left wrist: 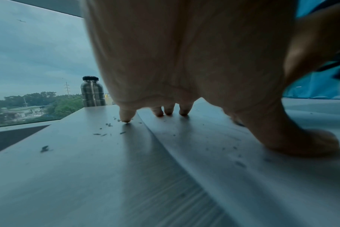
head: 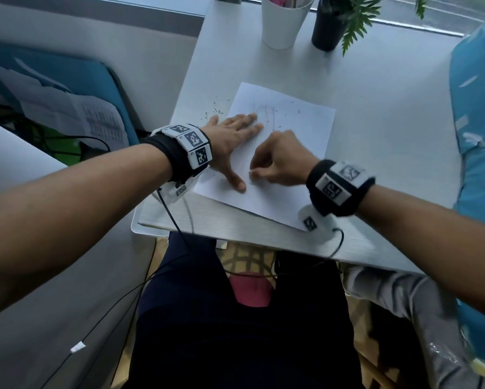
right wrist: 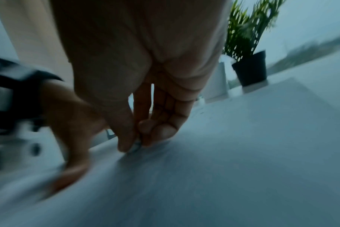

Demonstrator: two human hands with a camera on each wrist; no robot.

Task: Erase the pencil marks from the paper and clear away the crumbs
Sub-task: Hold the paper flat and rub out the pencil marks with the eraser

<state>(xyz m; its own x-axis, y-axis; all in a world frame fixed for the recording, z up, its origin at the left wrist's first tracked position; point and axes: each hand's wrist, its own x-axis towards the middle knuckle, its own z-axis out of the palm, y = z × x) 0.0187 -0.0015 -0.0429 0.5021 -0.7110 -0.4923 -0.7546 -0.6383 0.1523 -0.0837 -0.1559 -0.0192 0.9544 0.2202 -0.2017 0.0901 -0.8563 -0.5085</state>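
A white sheet of paper [head: 297, 141] lies on the pale table [head: 390, 113], with faint pencil lines [head: 267, 115] near its far left part. My left hand [head: 237, 144] lies flat on the sheet's left side, fingers straight and spread, pressing it down; the left wrist view shows its fingertips [left wrist: 168, 112] on the paper [left wrist: 252, 176]. My right hand [head: 256, 172] pinches a small eraser [right wrist: 136, 147] between thumb and fingers, its tip touching the sheet just right of the left thumb. Dark crumbs [head: 213, 110] are scattered on the table beside the paper, and a few on it [left wrist: 107, 130].
A white cup [head: 286, 23] and a black plant pot [head: 329, 32] stand at the table's far edge. A metal bottle [left wrist: 92, 92] stands by the window. Blue cloth [head: 480, 122] borders the right side. The table's near edge [head: 235, 234] is above my lap.
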